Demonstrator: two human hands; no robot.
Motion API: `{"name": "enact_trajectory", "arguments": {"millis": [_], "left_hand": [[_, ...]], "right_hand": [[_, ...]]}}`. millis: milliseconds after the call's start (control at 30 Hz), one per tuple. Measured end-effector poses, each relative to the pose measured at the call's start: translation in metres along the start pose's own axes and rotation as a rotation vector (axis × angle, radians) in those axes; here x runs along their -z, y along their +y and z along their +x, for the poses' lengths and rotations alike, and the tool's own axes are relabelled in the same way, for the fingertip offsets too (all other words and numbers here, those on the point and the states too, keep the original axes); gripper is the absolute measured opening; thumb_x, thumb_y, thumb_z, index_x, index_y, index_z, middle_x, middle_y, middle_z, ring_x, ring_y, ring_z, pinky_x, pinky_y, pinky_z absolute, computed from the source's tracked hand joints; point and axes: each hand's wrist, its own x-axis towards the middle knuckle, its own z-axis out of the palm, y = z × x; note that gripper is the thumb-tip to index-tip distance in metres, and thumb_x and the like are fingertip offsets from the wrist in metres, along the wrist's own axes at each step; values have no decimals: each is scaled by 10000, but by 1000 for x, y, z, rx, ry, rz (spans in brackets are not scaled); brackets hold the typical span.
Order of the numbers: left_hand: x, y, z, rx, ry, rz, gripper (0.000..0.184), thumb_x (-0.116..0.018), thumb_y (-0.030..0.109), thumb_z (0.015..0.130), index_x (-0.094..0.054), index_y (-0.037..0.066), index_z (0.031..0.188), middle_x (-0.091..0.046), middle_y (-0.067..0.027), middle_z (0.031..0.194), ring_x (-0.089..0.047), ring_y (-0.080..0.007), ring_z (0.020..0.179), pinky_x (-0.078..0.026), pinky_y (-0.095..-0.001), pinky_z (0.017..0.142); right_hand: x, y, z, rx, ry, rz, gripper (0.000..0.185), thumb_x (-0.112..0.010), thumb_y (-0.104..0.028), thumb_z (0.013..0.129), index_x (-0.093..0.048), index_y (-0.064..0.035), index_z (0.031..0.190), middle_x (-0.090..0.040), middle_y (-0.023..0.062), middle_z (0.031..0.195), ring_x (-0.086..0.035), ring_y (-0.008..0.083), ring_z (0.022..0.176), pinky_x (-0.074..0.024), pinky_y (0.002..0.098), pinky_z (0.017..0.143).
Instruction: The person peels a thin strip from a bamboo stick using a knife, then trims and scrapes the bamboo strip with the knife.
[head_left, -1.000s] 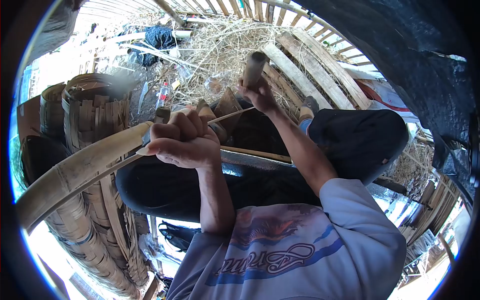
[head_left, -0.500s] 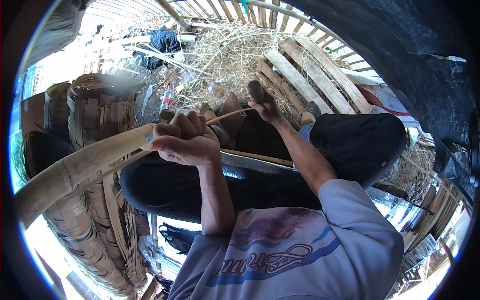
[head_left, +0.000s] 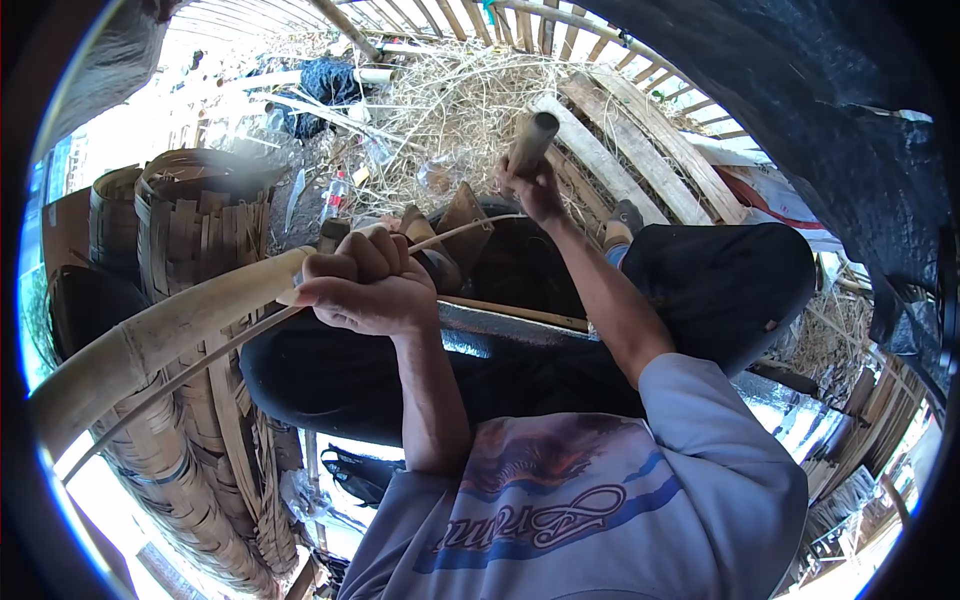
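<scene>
My left hand (head_left: 368, 280) is closed in a fist at the end of a thick bamboo pole (head_left: 170, 325), which runs off to the lower left. What exactly its fingers grip is hidden. A thin bamboo strip (head_left: 450, 236) sticks out past this fist to the right, and a long thin piece trails under the pole. My right hand (head_left: 532, 190) is wrapped round a short, thick wooden stick (head_left: 532, 143), raised beyond the tip of the thin strip. Between my legs lies a dark container (head_left: 525, 270) with a bamboo stick (head_left: 515, 313) along its near edge.
Tall woven bamboo rolls (head_left: 205, 220) stand at the left. Ahead are straw (head_left: 450, 110), a bottle (head_left: 335, 195), a dark netted bundle (head_left: 330, 85) and wooden planks (head_left: 600, 150). Dark plastic sheeting (head_left: 800, 90) hangs at the upper right.
The stick in my right hand dropped toward the thin strip half a second ago and is now raised again. My left hand has stayed nearly still at the pole's end.
</scene>
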Motion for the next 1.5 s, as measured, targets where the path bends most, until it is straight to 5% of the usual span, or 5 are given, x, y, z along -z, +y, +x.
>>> {"name": "enact_trajectory", "arguments": {"millis": [167,400,633,900,1500], "left_hand": [[-1,-1,5,6,49,-18,515,-329,552,946,-224,147,645,-151,59,471,-103,-35,415,-102,-219,356],[0,-3,6,-38,28,28,520,-328,544,949,-217,148,632,-159,59,465,-104,-32,414,-97,-218,355],[-1,0,5,18,37,13,497,-340,563,934,-182,175,668,-132,71,492,-93,-34,439,-81,-223,365],[4,0,6,29,92,11,518,-322,550,950,-204,149,643,-144,63,475,-98,-34,421,-88,-227,359],[4,-1,10,25,72,52,512,-319,565,941,-184,164,652,-133,66,487,-92,-36,431,-86,-227,360]], "right_hand": [[-36,-70,-4,296,-128,151,301,-636,86,762,-497,-55,989,-564,6,873,-535,87,783,-442,227,663],[19,32,-25,77,-77,-357,195,-670,-47,742,-561,-58,903,-550,-19,764,-526,92,739,-442,272,690],[-37,-62,-8,218,-81,189,178,-668,1,778,-565,-69,905,-562,-27,782,-542,71,735,-448,234,657],[11,15,-23,86,-16,-223,151,-659,-8,738,-528,-79,762,-502,-29,698,-476,75,628,-383,229,562],[-27,-48,7,182,-143,69,295,-637,64,762,-501,-69,987,-545,15,818,-521,97,698,-437,247,581]]}}
